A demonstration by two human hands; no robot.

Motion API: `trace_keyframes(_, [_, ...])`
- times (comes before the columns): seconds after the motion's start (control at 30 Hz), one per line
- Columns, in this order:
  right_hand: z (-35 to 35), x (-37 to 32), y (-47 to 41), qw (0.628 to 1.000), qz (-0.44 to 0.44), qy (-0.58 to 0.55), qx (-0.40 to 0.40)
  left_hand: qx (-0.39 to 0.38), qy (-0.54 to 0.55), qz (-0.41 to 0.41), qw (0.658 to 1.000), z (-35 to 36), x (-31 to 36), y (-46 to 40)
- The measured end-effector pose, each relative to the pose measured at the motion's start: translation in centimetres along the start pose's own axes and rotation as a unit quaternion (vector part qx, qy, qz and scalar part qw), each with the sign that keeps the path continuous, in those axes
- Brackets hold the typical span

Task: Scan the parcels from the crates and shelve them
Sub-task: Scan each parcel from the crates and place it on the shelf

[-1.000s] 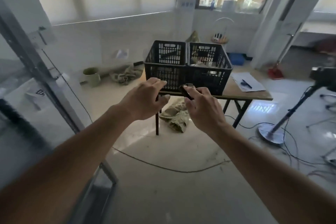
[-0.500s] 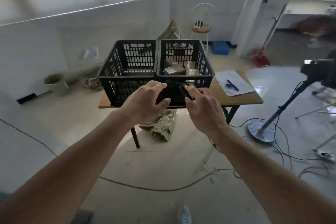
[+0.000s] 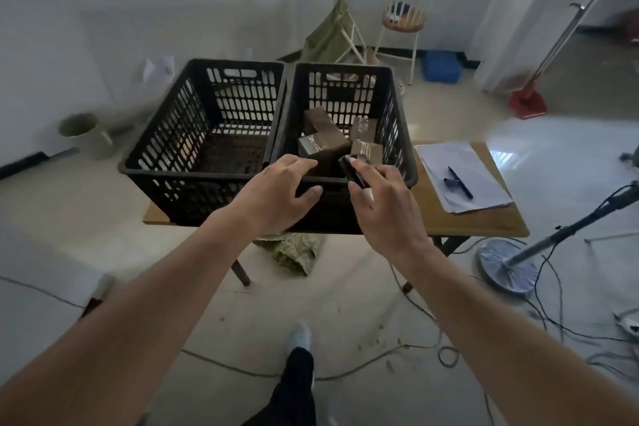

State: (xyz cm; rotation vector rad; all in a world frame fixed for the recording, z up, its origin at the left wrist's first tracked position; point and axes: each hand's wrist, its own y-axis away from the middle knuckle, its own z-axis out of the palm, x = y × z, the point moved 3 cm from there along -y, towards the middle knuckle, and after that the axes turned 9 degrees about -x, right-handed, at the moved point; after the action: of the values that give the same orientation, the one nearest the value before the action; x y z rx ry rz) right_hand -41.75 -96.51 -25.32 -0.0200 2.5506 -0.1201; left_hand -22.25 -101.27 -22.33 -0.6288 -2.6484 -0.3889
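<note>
Both arms stretched forward. Left hand [image 3: 276, 194] empty, fingers loosely spread and slightly bent, hovering in front of the near wall of the right crate [image 3: 397, 135]; whether the fingertips touch the rim, cannot tell. Right hand [image 3: 383, 204] just beside the left hand, pinching a small black scanner [image 3: 352, 173] between thumb and fingers, its tip pointing up and away over the near rim of the right crate.

Parcels [image 3: 325, 138]: a few brown boxes wrapped in clear tape, piled inside the right crate just beyond both hands, some tilted against each other. Left crate [image 3: 173, 149] sits beyond and left of the left hand, touching the right crate side by side; inside only its dark floor shows. Both crates stand on a wooden table [image 3: 484, 221] that runs under and to the right of the hands.

Right of the right hand, on the table: a stack of papers [image 3: 460, 162] with a pen [image 3: 460, 183] lying on top. Below the hands, under the table, a crumpled green cloth [image 3: 294, 249] on the floor. Cables [image 3: 397, 353] trail across the floor nearer than the hands. Far right of the right hand, a round stand base [image 3: 501, 270] with a slanted pole.
</note>
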Motion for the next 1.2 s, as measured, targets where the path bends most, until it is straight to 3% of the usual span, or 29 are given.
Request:
trace_keyframes(0.27, [2.9,3.4,-11.9,1.000,0.001,-0.001,-0.020,-0.034,0.021,0.004,0.999,0.0,-5.3,-13.5])
trace_keyframes(0.67, [7.6,10.5,-24.8,0.993,0.061,0.023,-0.096,-0.159,0.019,-0.037,0.986,3.3,-10.6,-28.8])
trace_keyframes(1.0, [9.6,14.1,-30.0,0.983,0.050,0.007,-0.174,-0.286,-0.029,-0.177,0.941,8.5,-13.4,-35.7])
trace_keyframes(1.2, [9.7,14.8,-30.5,0.979,0.058,-0.019,-0.195,-0.284,-0.137,-0.154,0.936,8.5,-12.8,-36.1])
